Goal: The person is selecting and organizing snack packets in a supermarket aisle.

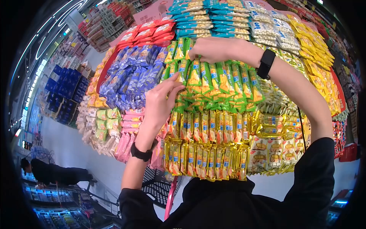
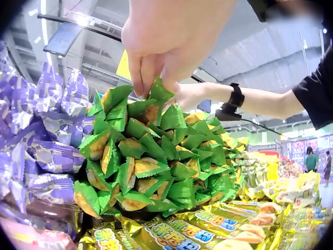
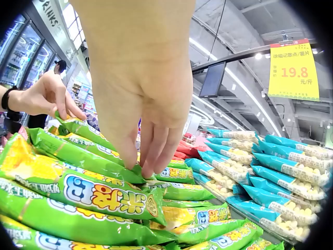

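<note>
Rows of long green snack packets [image 1: 225, 78] with yellow prints stand stacked in the middle of the display. My left hand [image 1: 162, 101] is at the near end of the upper row, where thumb and fingers pinch the green crimped end of a snack packet [image 2: 162, 90]. Farther back, my right hand [image 1: 213, 49] reaches across the stack from the right, fingers pointing down. In the right wrist view its thumb and fingertips close together on the far end of a green packet, close to the left hand's packet [image 3: 86, 131]. The fingertips partly hide that end.
Purple packets [image 1: 133, 76] lie left of the green ones, gold packets [image 1: 206, 126] in front. Behind are red bags [image 1: 148, 32] and teal bags [image 1: 190, 23]. A black basket [image 1: 156, 191] stands below the display. A person [image 1: 53, 171] with a cart is at the far left.
</note>
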{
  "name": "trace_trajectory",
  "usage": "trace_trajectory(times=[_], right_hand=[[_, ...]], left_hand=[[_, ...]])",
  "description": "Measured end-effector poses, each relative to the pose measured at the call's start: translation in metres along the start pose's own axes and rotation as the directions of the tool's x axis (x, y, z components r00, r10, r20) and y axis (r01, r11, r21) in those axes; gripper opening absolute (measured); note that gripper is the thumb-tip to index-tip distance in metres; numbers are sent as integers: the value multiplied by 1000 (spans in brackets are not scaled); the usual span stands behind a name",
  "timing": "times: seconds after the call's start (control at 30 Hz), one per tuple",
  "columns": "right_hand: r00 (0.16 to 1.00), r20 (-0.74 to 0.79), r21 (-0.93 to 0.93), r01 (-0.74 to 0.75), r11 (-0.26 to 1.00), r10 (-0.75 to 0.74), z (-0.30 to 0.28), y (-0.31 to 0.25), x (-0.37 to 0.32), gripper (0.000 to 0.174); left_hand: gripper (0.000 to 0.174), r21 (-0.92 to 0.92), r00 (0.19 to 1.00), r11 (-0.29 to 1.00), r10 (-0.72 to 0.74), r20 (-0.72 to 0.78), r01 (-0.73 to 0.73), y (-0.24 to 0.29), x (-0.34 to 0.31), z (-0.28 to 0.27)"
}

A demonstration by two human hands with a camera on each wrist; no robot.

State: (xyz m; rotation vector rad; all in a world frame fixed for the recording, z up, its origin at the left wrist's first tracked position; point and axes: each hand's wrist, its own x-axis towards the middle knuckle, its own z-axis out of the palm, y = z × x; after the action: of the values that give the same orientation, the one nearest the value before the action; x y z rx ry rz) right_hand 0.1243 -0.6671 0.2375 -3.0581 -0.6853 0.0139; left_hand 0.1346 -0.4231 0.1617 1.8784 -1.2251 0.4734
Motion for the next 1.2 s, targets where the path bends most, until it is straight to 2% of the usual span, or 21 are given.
trace_trajectory(times=[0.23,0.33,0.43,0.47,0.57,0.6,0.7,0.73,0.83,0.97,1.1,1.13,1.2], right_hand=[[1000,-13,8,5,1000,-5,-3,-7,-5,23],[990,-141,1,22,1000,-22,4,-6,-4,29],[990,-95,-4,104,995,-104,9,-8,-1,36],[996,-52,-57,71,996,-74,12,-11,0,39],[996,-32,6,80,997,-80,9,-6,-3,38],[1000,13,33,16,999,-16,-4,-12,-9,37],[954,-276,78,143,987,-117,6,22,-24,32],[977,-207,145,79,986,-47,-4,21,-34,29],[997,-32,170,-66,983,73,-10,31,-61,26],[995,-59,106,-75,992,81,-3,39,-91,22],[954,75,36,-293,956,290,-18,23,-120,21],[954,58,13,-296,955,295,-18,22,-127,20],[916,120,117,-396,911,383,-12,27,-139,20]], left_hand=[[7,-24,995,999,27,97,-25,1,4,8],[7,-55,992,998,-30,125,37,-1,3,5],[8,-56,990,997,-54,131,62,3,4,4],[9,-48,990,997,-50,132,57,4,5,4],[15,-14,981,997,-76,180,79,10,8,-1],[17,0,975,996,-93,204,95,12,8,-2],[22,166,987,975,131,92,-145,14,9,-1],[30,148,988,984,82,127,-101,17,7,-1],[35,134,973,975,155,169,-179,36,11,8],[39,137,957,961,209,199,-239,53,19,24],[39,125,939,950,252,233,-286,67,25,43],[37,163,926,925,303,227,-343,67,26,49],[36,215,917,905,312,248,-366,66,25,56]])
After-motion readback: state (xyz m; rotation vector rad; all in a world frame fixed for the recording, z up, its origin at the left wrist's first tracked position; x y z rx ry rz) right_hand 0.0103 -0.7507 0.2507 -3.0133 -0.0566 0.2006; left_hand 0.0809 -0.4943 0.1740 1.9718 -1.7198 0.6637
